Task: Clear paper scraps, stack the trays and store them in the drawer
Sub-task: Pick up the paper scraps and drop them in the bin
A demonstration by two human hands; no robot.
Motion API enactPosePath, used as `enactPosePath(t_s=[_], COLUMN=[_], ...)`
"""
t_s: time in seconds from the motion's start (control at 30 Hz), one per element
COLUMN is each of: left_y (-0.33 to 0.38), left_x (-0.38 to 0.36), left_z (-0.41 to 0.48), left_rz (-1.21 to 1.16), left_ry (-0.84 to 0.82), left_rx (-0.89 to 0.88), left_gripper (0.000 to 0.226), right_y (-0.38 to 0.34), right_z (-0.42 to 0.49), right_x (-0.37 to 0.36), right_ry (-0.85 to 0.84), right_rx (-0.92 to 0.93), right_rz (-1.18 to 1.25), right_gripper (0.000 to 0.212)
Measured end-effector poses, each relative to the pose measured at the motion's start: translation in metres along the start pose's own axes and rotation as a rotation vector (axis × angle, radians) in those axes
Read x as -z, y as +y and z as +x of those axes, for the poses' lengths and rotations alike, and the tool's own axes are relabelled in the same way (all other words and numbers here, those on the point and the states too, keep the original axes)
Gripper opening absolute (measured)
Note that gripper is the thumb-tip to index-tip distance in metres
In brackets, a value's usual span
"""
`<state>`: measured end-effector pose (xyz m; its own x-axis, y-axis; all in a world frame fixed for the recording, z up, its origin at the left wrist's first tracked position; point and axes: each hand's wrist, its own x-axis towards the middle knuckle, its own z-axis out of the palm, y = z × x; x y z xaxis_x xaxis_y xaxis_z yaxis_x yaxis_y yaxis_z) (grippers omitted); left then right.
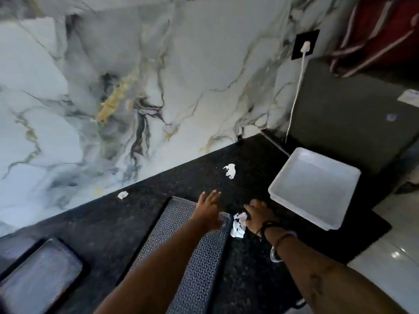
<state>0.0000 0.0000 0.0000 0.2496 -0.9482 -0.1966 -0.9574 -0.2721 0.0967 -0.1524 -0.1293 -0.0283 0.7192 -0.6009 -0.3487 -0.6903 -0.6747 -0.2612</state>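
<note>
Dark speckled surface (199, 177), set against a marbled wall. Items: one white tray (315, 186) at the right end of the surface, apparently sitting on a second like tray; one dark patterned tray (192, 264) near the front edge, mid-surface; one dark glossy tray (38, 277) at the front left corner. Paper scraps, three seen: one scrap (230, 170) mid-surface toward the wall, apart from both hands; one small scrap (122, 195) close to the wall edge; one crumpled scrap (238, 225) beside the patterned tray's far right corner. Left hand (209, 208): fingers spread and released, over the patterned tray's far end, holding nothing. Right hand (257, 215): touching or just over the crumpled scrap; whether its fingers have closed on the paper cannot be told. Step in hand, as judged: scrap clearing, trays not yet stacked, no drawer in view. Next move calls for securing the crumpled scrap, then reaching toward the wall for the other two.
</note>
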Motion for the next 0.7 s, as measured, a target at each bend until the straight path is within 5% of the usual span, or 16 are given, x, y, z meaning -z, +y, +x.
enactPosePath(t_s=[0.23,0.5,0.7], left_y=[0.021,0.024,0.005], left_x=[-0.065,-0.077,-0.076], left_z=[0.032,0.056,0.101], left_rz=[-0.093,-0.031,-0.262], left_ry=[-0.062,0.000,0.073], left_rx=[0.094,0.017,0.152], left_gripper=[0.053,0.077,0.061], right_y=[0.018,0.049,0.034], right_z=[0.034,0.085,0.137], right_x=[-0.030,0.006,0.053], right_ry=[-0.034,-0.127,-0.499], right_rx=[0.129,0.180,0.217], right_rz=[0.024,0.111,0.025], right_gripper=[0.014,0.012,0.012])
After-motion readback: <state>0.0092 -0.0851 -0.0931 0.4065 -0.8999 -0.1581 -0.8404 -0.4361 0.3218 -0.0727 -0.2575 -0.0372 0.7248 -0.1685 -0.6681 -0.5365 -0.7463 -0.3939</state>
